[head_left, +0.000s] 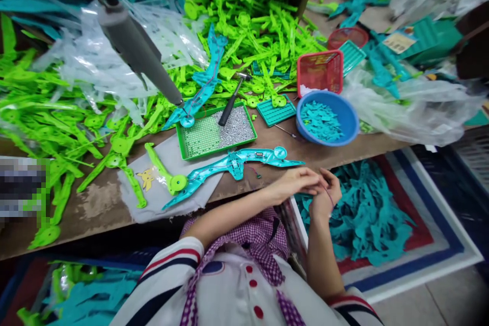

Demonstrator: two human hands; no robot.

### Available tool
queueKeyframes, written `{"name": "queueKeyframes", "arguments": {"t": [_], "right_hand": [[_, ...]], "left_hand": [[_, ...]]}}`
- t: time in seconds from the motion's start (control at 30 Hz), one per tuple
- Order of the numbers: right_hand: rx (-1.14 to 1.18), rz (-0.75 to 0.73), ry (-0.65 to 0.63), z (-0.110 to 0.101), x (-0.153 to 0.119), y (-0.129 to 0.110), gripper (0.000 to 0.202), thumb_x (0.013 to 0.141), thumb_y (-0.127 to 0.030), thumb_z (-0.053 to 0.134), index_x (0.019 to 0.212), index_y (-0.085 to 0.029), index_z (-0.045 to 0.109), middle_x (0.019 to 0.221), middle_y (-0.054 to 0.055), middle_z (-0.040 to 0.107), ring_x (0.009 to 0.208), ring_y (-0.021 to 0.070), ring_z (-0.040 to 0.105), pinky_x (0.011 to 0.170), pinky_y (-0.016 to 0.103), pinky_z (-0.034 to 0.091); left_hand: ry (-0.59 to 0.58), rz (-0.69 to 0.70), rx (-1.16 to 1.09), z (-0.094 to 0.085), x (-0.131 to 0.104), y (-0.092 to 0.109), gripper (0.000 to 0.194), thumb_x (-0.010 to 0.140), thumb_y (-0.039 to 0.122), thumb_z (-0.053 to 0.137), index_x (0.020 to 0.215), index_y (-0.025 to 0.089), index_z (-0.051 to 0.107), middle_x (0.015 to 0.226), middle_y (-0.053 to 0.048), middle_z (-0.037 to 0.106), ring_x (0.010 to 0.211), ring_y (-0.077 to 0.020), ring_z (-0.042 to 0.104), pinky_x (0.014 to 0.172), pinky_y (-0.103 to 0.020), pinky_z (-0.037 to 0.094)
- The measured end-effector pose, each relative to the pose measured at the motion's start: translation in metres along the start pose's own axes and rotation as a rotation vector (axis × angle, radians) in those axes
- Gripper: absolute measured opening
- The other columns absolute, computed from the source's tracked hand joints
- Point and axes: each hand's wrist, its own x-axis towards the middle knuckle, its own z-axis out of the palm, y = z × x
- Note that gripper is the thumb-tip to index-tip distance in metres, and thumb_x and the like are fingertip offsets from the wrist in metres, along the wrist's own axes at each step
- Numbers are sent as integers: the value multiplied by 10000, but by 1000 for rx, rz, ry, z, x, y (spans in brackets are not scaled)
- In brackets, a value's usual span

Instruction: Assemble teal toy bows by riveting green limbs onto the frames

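My left hand (303, 183) and my right hand (324, 196) meet just past the table's front edge, fingertips pinched together. A thin dark-red wire (328, 194) runs from the fingers over my right palm; its ends are hidden. To the left of my hands lies a translucent blue bow-shaped plastic shell (233, 163), with a small component and thin wires inside. A loose wire with a tiny board (259, 177) hangs out beside it. Partly under the shell's left end are a lime-green plastic arm (164, 170) and a grey cloth (133, 198).
Behind the shell stands a green tray (183, 150) of small metal screws, a black-handled hammer (229, 109) across it. A grey electric screwdriver (137, 46) hangs above. A blue bowl (353, 130) and red basket (320, 56) stand right. Green parts (244, 35) pile behind; a crate (451, 260) of blue parts sits below.
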Motion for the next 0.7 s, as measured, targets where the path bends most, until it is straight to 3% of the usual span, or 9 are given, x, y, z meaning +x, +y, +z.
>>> {"name": "queueKeyframes", "arguments": {"t": [0.07, 0.13, 0.27, 0.33, 0.4, 0.47, 0.57, 0.7], "right_hand": [[10, 19, 7, -4, 6, 1, 389, 743, -457, 719, 990, -160, 670, 905, 13, 654, 795, 135, 610, 756, 287, 487], [5, 74, 1, -8, 10, 2, 428, 742, -519, 703, 969, -159, 659, 870, 9, 658, 765, 136, 618, 720, 284, 495], [133, 226, 27, -7, 11, -3, 462, 751, -577, 659, 1002, -192, 606, 778, -31, 659, 586, 105, 611, 577, 252, 495], [188, 219, 52, -5, 9, -8, 432, 744, -540, 675, 1000, -199, 603, 751, -46, 658, 553, 87, 611, 565, 235, 506], [220, 180, 84, -6, 6, -12, 383, 735, -487, 694, 972, -198, 611, 730, -52, 658, 555, 79, 620, 582, 229, 525], [239, 147, 102, -8, 2, -13, 341, 732, -443, 702, 955, -199, 616, 707, -58, 656, 545, 77, 619, 593, 232, 537], [235, 130, 103, -11, -2, -11, 297, 730, -394, 706, 932, -194, 620, 680, -63, 647, 528, 77, 611, 586, 226, 531], [121, 66, 19, 1, 0, -14, 272, 764, -406, 682, 919, -188, 629, 707, -40, 649, 552, 103, 619, 596, 260, 535]], "left_hand": [[-8, -13, 82, 10, 8, -16, 256, 792, 352, 780, 803, 144, 629, 784, -20, 685, 766, -123, 664, 860, -310, 521], [58, 25, 181, 16, 23, -19, 165, 847, 281, 711, 805, 147, 625, 752, 2, 652, 741, -113, 633, 850, -302, 515], [223, 141, 367, 19, 73, -4, 97, 899, 223, 603, 829, 158, 616, 762, 13, 634, 778, -128, 606, 879, -306, 492], [284, 215, 393, 21, 93, 4, 110, 898, 225, 602, 809, 162, 607, 807, -3, 654, 852, -145, 622, 915, -310, 476], [268, 273, 314, 23, 97, 11, 113, 908, 239, 598, 827, 161, 606, 873, -27, 680, 915, -157, 647, 928, -317, 478], [194, 339, 193, 21, 80, 21, 134, 924, 280, 596, 873, 158, 616, 943, -54, 700, 943, -164, 671, 920, -328, 493], [162, 486, 175, 3, 23, 50, 199, 918, 361, 626, 924, 164, 650, 1012, -77, 725, 966, -178, 679, 911, -345, 505], [399, 629, 186, -42, -51, 98, 150, 883, 331, 641, 851, 187, 619, 961, -45, 751, 989, -173, 678, 927, -323, 483]]}}
